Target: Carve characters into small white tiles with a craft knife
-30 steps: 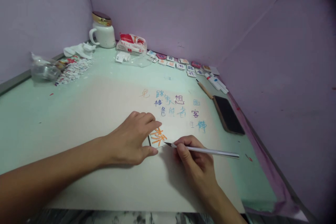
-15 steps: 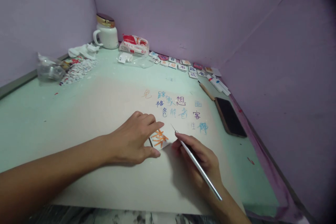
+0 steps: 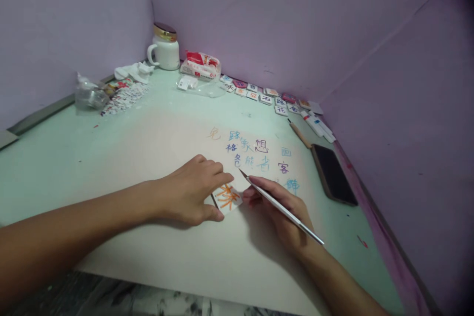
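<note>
A small white square tile [image 3: 228, 198] with an orange character lies on the large pale sheet [image 3: 166, 261]. My left hand [image 3: 196, 190] holds the tile, the thumb at its lower edge and the index finger at its upper edge. In my right hand [image 3: 281, 212] is a slim silver craft knife [image 3: 292, 218], held like a pen. Its pointed blade rises just above and right of the tile, apart from it. Handwritten characters in blue, purple and orange stand on the sheet beyond my hands.
Along the back wall lie several character tiles [image 3: 265, 99], white markers [image 3: 318, 126] and a red-white packet [image 3: 202, 65]. A wooden-handled tool [image 3: 299, 134] and a phone [image 3: 334, 174] are at right. Back left are a lidded mug [image 3: 166, 54], paper scraps [image 3: 126, 98] and a plastic bag [image 3: 91, 93].
The craft knife has tilted flatter, its tip moving slightly left and up beyond the tile. My left hand keeps its hold on the tile. The whole view has shifted a little.
</note>
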`<state>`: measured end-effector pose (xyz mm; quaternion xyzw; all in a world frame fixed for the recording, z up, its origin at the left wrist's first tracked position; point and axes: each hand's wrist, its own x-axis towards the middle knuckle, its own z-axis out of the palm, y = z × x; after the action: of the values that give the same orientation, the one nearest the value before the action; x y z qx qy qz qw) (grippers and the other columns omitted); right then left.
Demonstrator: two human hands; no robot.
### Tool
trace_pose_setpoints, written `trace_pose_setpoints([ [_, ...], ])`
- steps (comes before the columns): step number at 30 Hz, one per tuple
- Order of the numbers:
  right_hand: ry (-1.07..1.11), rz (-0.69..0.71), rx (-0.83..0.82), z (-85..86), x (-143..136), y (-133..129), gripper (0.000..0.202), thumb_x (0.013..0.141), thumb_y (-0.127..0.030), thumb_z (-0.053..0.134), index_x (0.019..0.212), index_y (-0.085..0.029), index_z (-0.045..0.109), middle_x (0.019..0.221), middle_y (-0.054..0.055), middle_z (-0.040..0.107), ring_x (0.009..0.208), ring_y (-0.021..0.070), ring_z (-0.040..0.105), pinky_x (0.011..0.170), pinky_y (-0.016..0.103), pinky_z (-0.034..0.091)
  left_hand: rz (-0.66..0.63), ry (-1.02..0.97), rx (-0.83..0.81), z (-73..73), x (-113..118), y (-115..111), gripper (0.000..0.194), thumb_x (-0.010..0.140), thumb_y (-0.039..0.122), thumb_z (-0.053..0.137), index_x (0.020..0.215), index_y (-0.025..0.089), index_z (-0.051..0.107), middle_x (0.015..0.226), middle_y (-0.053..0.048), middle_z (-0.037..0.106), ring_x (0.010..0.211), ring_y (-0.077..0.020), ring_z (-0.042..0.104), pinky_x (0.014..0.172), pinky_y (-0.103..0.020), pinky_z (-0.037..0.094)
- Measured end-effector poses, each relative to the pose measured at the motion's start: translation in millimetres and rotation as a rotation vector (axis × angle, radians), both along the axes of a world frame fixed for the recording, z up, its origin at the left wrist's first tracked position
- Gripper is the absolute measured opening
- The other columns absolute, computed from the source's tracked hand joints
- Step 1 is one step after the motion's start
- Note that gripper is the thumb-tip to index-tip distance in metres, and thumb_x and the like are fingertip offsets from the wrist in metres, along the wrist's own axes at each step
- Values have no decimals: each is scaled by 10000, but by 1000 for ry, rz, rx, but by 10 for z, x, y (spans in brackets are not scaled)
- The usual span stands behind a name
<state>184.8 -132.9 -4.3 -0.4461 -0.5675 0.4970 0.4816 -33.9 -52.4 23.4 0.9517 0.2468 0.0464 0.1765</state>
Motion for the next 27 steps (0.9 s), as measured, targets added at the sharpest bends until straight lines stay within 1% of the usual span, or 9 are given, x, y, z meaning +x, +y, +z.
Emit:
trace_pose_setpoints([
  [5,178,62,-175,87,20,30,379,816,-507,608,1079,-241,674,1013,96,711,927,242,664,808,414,528,55,28,-5,27,-15,17,531,710,417,738,1144,174,552,984,-79,580,912,-254,544,827,-389,373],
  [7,193,45,-217,144,-2,104,362,722,-509,705,937,-218,685,903,81,716,810,219,678,729,376,546,92,36,9,40,-22,37,484,721,432,725,1101,180,564,974,-74,579,893,-248,548,815,-385,376],
  [9,137,9,-251,209,-27,198,293,674,-421,766,819,-205,631,797,41,702,640,156,648,602,300,536,136,40,20,45,-28,58,427,736,435,706,1048,174,577,954,-73,575,878,-248,550,801,-388,383],
  [12,-30,3,-276,292,-24,331,248,730,-352,703,858,-206,550,730,18,695,503,115,583,452,232,457,183,7,27,13,-31,68,411,742,408,696,1050,166,575,993,-88,565,899,-254,544,808,-398,398],
  [14,-250,-24,-163,294,15,382,225,783,-337,624,949,-202,553,731,31,704,521,136,598,456,246,447,194,-52,35,-44,-23,53,480,731,403,701,1125,173,552,1094,-112,547,984,-274,521,862,-428,395],
  [17,-713,-243,203,181,90,377,185,835,-283,538,984,-201,612,831,67,723,675,191,650,595,314,479,216,-121,93,-158,2,1,567,750,416,668,1237,183,496,1290,-152,470,1183,-332,411,978,-504,328],
  [19,-918,-350,359,69,114,314,184,860,-246,497,977,-192,628,895,88,720,768,221,658,648,336,479,217,-123,139,-218,17,-58,562,786,421,618,1272,179,471,1361,-166,422,1247,-351,353,1012,-530,295],
  [23,-1081,-334,402,-71,87,60,182,877,-201,454,955,-183,617,866,89,701,791,243,638,620,335,463,215,-111,161,-258,3,-271,562,806,402,585,1293,153,453,1382,-193,403,1241,-368,354,1001,-546,302],
  [27,-1023,-298,374,-54,73,-181,184,882,-176,436,965,-198,599,848,72,693,775,212,637,638,317,466,195,-183,114,-228,-39,-477,496,795,339,591,1246,161,486,1317,-181,453,1188,-354,391,970,-540,323],
])
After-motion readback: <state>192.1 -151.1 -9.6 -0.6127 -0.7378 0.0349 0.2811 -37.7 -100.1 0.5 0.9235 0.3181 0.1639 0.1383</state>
